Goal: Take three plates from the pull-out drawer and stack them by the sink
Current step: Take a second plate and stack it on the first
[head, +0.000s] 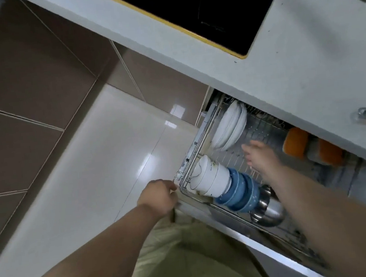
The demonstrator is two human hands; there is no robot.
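The white plates [229, 127] are standing on edge in the wire rack of the pull-out drawer [202, 134], just beyond and slightly left of the right hand [261, 157]; their faces are running roughly parallel to the line of the right forearm. The right hand is the nearer of the 2, reaching into the drawer with fingers spread open and gripping nothing, its fingertips near the closest plate rim but apart from it. The left hand [159, 197] is curling closed at the drawer's front corner, apparently gripping the frame. 0 of 3 plates appear lifted; no sink is in view.
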